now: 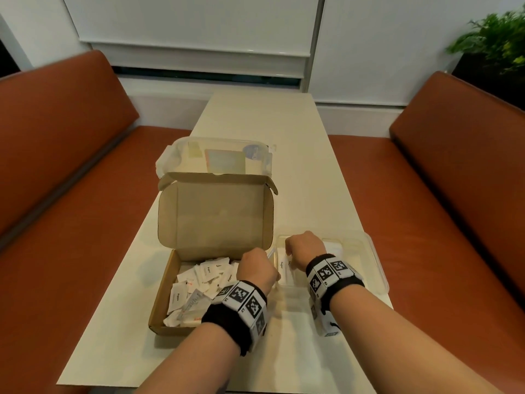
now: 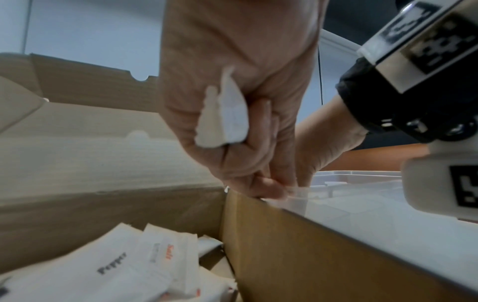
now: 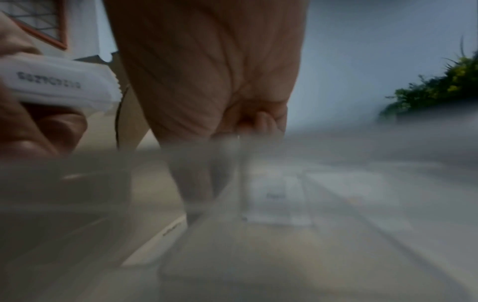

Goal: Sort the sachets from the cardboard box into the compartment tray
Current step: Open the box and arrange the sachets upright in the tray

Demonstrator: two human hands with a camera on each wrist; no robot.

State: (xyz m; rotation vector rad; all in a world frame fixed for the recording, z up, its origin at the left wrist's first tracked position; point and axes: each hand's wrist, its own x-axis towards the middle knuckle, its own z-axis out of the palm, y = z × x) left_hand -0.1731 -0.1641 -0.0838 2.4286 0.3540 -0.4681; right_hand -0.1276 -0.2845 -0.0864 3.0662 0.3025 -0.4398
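The open cardboard box holds several white sachets, some printed Pepper or Salt. To its right lies the clear compartment tray, with a Sugar sachet in its left compartment. My left hand is at the box's right wall. It grips a white sachet in its curled fingers, and its fingertips touch the tray's rim. My right hand reaches down into the tray's left compartment with bent fingers. The tray wall blurs them, and a flat sachet lies beside them.
A clear lidded container stands behind the box's raised lid. The narrow cream table runs between two orange benches. A plant is at the far right.
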